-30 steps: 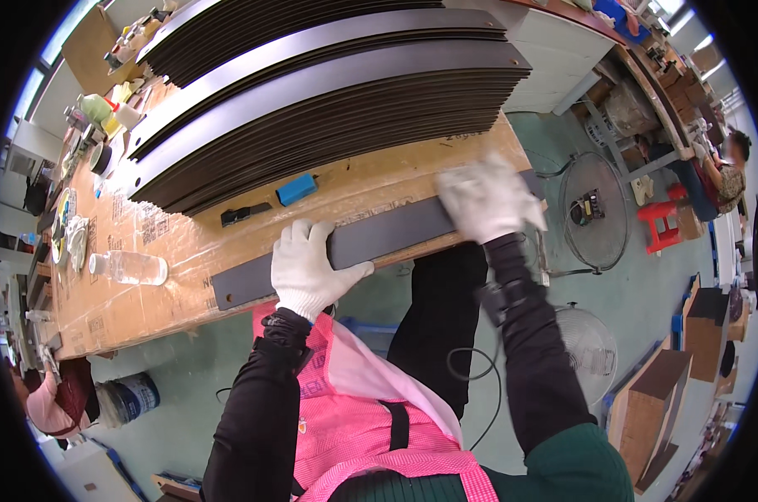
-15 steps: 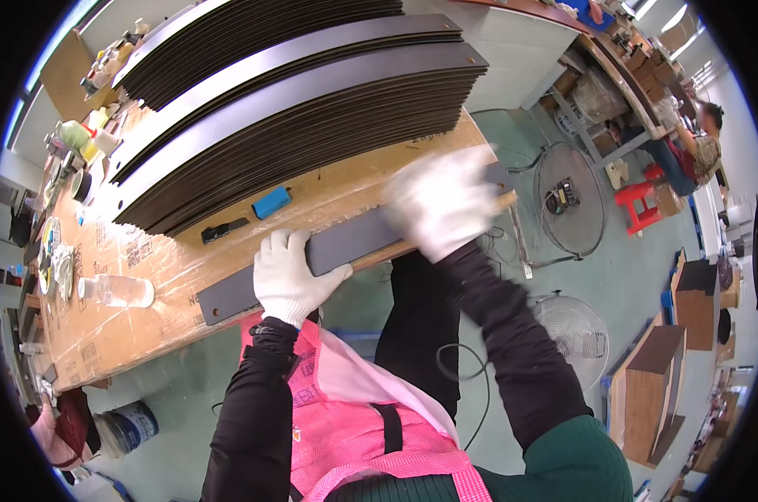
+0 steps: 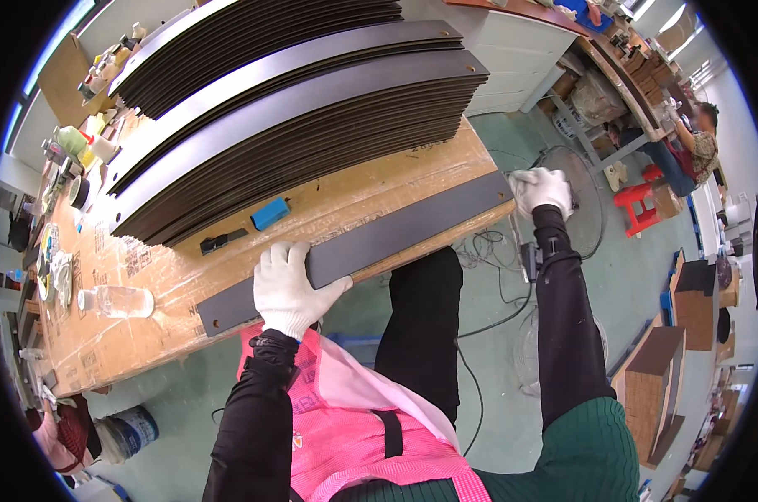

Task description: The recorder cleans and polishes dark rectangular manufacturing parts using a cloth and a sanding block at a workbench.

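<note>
A long dark grey panel strip [image 3: 412, 226] lies along the table's near edge, with a small hole near each end. Across its left part rests my left hand [image 3: 288, 289] in a white knit glove, gripping the strip, fingers over its top and thumb out along the near edge. My right hand [image 3: 543, 191], also gloved, is just past the strip's right end, above the floor. Its fingers are curled closed; whatever they hold, if anything, is hidden. Behind the strip lie a blue block [image 3: 270, 214] and a small black tool [image 3: 223, 241], which neither hand touches.
Tall stacks of dark strips [image 3: 312, 125] fill the table's far side. A clear bottle [image 3: 118, 301] lies at the left on the cardboard-covered table [image 3: 103, 351]. Right of the table are a round fan [image 3: 579, 217], cables and a red stool [image 3: 638, 207]; a person [image 3: 695, 151] sits beyond.
My right hand, blurred over the strip's right part before, has moved right and off its end, uncovering that part. My left hand stays in place on the strip.
</note>
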`<move>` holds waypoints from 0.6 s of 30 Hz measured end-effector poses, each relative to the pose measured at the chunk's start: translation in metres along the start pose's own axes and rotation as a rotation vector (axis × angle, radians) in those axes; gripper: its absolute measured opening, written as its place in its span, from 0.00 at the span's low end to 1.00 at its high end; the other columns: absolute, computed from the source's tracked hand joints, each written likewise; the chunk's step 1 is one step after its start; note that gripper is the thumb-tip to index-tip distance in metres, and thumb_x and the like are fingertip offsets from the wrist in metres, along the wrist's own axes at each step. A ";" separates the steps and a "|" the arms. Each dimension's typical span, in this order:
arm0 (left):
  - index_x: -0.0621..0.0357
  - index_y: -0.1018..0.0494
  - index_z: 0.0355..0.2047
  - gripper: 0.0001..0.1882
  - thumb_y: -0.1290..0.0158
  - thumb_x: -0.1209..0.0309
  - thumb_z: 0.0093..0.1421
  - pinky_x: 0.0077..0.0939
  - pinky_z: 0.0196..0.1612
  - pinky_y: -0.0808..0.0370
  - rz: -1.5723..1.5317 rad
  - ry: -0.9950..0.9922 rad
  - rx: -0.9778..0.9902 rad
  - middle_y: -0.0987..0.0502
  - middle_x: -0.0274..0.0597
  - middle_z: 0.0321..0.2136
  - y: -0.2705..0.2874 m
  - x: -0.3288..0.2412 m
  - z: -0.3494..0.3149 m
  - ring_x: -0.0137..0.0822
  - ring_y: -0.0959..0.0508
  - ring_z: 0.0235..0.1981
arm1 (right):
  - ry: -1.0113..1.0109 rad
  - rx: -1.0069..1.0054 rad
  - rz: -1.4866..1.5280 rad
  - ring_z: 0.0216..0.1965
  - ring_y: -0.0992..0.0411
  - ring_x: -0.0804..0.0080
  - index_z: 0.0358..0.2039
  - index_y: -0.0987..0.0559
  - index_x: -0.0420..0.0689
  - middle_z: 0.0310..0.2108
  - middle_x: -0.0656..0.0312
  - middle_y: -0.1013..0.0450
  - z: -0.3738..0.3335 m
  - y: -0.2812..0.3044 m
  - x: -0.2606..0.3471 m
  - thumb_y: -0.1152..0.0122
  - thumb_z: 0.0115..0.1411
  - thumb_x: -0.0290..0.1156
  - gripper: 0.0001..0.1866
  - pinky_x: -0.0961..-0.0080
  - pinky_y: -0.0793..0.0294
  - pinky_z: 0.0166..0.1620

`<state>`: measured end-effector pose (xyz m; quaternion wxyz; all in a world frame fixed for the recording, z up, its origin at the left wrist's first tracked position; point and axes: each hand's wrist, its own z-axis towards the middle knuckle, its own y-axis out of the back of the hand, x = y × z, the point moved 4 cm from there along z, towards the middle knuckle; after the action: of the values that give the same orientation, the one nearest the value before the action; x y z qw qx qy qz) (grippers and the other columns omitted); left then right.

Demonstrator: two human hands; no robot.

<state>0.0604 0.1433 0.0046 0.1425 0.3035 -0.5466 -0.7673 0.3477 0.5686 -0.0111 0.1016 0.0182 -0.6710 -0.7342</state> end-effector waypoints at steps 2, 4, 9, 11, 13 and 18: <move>0.54 0.21 0.49 0.41 0.24 0.45 0.39 0.46 0.54 0.24 0.037 0.011 0.011 0.24 0.46 0.44 0.005 0.000 -0.002 0.52 0.24 0.50 | 0.046 -0.344 0.042 0.52 0.21 0.49 0.53 0.15 0.62 0.50 0.54 0.23 -0.013 0.021 -0.003 0.45 0.70 0.52 0.19 0.50 0.17 0.52; 0.55 0.21 0.48 0.40 0.24 0.45 0.39 0.46 0.54 0.24 0.039 0.027 0.001 0.24 0.46 0.44 0.004 0.006 -0.005 0.52 0.24 0.49 | 0.219 -0.453 0.158 0.51 0.21 0.52 0.51 0.15 0.59 0.50 0.57 0.22 -0.047 0.034 0.046 0.46 0.69 0.46 0.16 0.53 0.20 0.55; 0.54 0.21 0.47 0.38 0.24 0.46 0.40 0.47 0.54 0.25 -0.030 -0.029 -0.058 0.23 0.47 0.45 0.006 0.011 -0.005 0.51 0.23 0.50 | 0.833 -0.198 0.080 0.43 0.22 0.59 0.36 0.16 0.51 0.31 0.63 0.21 -0.205 0.022 0.224 0.44 0.65 0.41 0.11 0.36 0.33 0.64; 0.56 0.23 0.49 0.33 0.29 0.52 0.45 0.46 0.53 0.26 0.019 -0.056 -0.027 0.23 0.47 0.45 0.000 0.007 -0.003 0.52 0.22 0.49 | 0.918 0.035 -0.046 0.52 0.24 0.59 0.42 0.14 0.55 0.43 0.61 0.19 -0.272 0.000 0.263 0.41 0.67 0.46 0.14 0.24 0.37 0.58; 0.58 0.24 0.49 0.28 0.34 0.57 0.51 0.48 0.52 0.26 0.047 -0.083 -0.083 0.23 0.48 0.45 -0.019 0.028 -0.007 0.53 0.23 0.49 | 0.821 -0.033 0.506 0.63 0.31 0.51 0.52 0.16 0.59 0.61 0.59 0.27 -0.318 -0.023 0.270 0.43 0.69 0.52 0.19 0.34 0.33 0.58; 0.56 0.25 0.57 0.43 0.27 0.47 0.45 0.48 0.61 0.28 -0.062 -0.152 0.072 0.23 0.50 0.51 0.028 0.054 -0.020 0.53 0.25 0.56 | 1.075 -0.268 0.033 0.31 0.20 0.63 0.24 0.18 0.50 0.21 0.64 0.23 -0.213 -0.016 0.229 0.34 0.56 0.34 0.06 0.60 0.21 0.39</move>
<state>0.0278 0.0881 0.0095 0.0661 0.2661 -0.5733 -0.7721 0.1558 0.3214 -0.0223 0.4427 0.3671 -0.4256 -0.6987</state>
